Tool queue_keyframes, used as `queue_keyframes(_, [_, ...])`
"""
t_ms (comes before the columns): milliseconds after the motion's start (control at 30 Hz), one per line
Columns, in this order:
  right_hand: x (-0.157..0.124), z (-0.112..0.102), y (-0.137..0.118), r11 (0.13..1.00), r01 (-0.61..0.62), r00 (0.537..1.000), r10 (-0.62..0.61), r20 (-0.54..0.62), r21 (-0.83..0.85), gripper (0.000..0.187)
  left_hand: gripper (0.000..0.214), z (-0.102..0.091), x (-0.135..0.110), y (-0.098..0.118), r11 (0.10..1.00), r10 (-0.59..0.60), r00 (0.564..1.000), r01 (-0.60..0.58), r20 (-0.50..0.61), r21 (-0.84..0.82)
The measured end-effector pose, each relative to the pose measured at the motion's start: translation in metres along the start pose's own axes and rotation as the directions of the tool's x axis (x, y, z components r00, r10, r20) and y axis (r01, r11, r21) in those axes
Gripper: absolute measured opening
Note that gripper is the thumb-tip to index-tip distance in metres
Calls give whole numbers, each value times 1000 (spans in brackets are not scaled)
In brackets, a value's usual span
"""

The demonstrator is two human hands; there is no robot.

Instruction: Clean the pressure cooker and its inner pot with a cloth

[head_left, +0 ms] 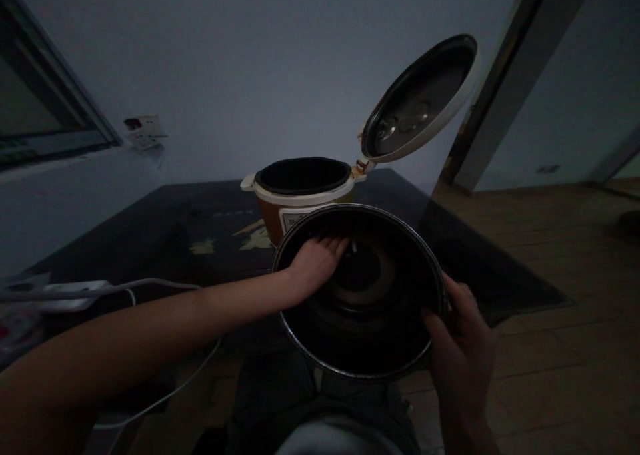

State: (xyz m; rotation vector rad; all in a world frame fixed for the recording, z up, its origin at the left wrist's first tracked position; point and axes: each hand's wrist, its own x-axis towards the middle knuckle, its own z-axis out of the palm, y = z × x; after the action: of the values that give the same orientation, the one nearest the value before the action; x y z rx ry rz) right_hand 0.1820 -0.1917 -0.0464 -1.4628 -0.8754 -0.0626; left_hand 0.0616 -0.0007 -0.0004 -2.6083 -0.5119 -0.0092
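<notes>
A round dark inner pot point(370, 335) of a cooker is tilted toward me, its inside showing a paler ring at the bottom. My right hand point(463, 338) grips its right rim, thumb inside and fingers outside. Reaching in over the left rim, my left hand point(320, 261) has its fingers stretched out along the inner wall; whether they touch it I cannot tell. A small bright spot shows by the fingertips, too dim to make out. Behind the pot stands an orange and white electric cooker point(270, 211), with its hinged lid point(425, 101) raised to the right.
The cooker stands on a dark glossy table point(200, 208) against a pale wall. A white power strip point(75, 295) and cables lie at the left. Wall sockets point(145, 131) are by the window. Wooden floor point(550, 355) lies beyond the table's right edge.
</notes>
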Motion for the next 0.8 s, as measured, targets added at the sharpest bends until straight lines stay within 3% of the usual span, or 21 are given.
queue_keyframes(200, [1,1,4,1000,-26,1000,26,-13,17,39,44,6,-10,3,998,-55,998,55,-5,-20])
queue_keyframes(533, [-1,0,3,999,-39,999,39,-16,7,38,34,3,-31,17,1000,-17,997,17,81,5])
queue_keyframes(700, [1,2,1,1000,-17,1000,17,-16,24,39,32,3,-26,20,996,0,971,21,237,-86])
queue_keyframes(800, [1,2,1,1000,4,1000,-4,-8,19,39,31,5,-24,27,988,71,939,-21,337,-152])
